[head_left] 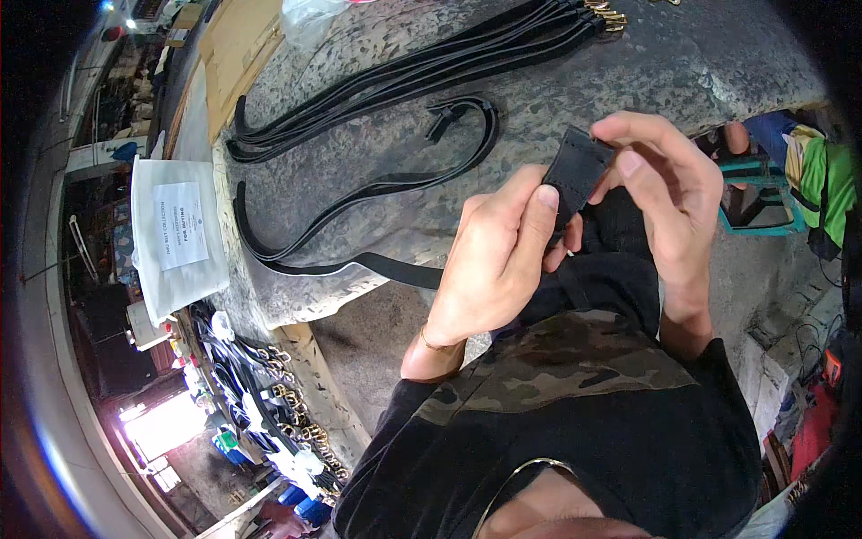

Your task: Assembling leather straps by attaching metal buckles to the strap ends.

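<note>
A black leather belt (pixel 581 164) with a stitched, folded-over end is held up in front of my chest. My left hand (pixel 500 250) is closed round it, thumb pressed flat on its face. At the end's right edge, my right hand (pixel 672 193) has its forefinger on the corner and its thumb just beside. From under my left hand a black strap (pixel 395 269) runs left across the table edge. Another length of black strap (pixel 377 187) curves over the table to a small loop; whether both are one belt I cannot tell.
A bundle of black belts (pixel 422 76) with gold-coloured buckles (pixel 606 16) lies across the far part of the worn grey table (pixel 718 63). At the left stands a white bin (pixel 180 278) with a paper label. More belts with buckles (pixel 310 431) hang at lower left. A teal crate (pixel 763 225) sits at right.
</note>
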{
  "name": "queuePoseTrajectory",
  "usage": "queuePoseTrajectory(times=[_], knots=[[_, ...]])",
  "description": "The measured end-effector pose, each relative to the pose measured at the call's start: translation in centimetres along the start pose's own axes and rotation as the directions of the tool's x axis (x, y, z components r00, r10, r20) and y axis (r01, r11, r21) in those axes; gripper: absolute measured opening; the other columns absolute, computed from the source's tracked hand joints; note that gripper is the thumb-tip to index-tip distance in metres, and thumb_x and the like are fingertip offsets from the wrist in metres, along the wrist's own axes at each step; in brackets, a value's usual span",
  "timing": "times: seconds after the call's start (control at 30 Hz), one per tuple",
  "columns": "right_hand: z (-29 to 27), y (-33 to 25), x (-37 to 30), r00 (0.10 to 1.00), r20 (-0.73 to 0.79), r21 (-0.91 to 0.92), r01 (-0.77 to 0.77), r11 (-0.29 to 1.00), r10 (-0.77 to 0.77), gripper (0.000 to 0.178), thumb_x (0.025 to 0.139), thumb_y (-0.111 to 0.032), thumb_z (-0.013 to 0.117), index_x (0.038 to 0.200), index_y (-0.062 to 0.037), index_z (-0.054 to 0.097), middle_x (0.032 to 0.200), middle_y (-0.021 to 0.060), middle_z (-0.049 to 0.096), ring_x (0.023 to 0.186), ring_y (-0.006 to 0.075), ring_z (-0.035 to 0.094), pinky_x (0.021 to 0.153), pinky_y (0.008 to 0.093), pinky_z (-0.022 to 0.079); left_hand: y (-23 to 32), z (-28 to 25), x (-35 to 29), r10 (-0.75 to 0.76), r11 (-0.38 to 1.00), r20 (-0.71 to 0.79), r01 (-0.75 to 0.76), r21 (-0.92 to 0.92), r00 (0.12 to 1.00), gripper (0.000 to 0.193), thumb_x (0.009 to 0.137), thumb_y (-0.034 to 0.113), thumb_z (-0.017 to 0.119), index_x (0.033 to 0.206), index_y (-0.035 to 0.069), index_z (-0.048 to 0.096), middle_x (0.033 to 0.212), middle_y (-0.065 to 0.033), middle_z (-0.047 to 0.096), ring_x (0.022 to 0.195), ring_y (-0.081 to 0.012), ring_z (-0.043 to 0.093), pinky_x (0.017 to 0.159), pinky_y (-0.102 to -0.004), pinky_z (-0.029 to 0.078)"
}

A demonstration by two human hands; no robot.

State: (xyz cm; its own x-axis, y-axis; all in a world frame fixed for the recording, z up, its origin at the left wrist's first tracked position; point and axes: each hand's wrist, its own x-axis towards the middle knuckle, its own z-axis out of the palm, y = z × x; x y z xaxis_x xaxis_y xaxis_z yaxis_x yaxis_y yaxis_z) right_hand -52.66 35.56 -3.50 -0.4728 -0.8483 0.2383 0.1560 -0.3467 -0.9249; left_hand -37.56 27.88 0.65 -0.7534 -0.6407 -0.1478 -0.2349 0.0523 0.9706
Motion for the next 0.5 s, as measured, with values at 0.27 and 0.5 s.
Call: queuePoseTrajectory(times=[0.27,0.5], knots=[[2.1,0.5,-0.6,0.989,-0.006,0.319,-0.141,0.937,0.151,0.032,0.086,0.005,0.056,0.118,0.0028,0.049,0.1,0.0078,0.057,0.079,0.0104,0.059,0.058,0.0216,0.051,-0.7,0.4,-0.2,0.078,0.997,-0.016,-0.078,0.006,0.997,0.021,0.102,0.011,0.039,0.095,-0.001,0.054,0.066,-0.0061,0.059,0.053,-0.0126,0.054,0.051,-0.0275,0.043],[3.2,1.2,-1.0,0.997,-0.027,0.098,-0.069,0.993,0.072,0.043,0.083,0.008,0.061,0.122,-0.0012,0.047,0.106,0.0067,0.056,0.087,0.0083,0.057,0.061,0.0202,0.05,-0.2,-0.3,-0.5,-0.002,0.984,0.005,0.003,-0.18,1.0,0.019,0.089,0.001,0.039,0.1,-0.004,0.053,0.07,-0.008,0.058,0.058,-0.013,0.054,0.056,-0.0285,0.044]])
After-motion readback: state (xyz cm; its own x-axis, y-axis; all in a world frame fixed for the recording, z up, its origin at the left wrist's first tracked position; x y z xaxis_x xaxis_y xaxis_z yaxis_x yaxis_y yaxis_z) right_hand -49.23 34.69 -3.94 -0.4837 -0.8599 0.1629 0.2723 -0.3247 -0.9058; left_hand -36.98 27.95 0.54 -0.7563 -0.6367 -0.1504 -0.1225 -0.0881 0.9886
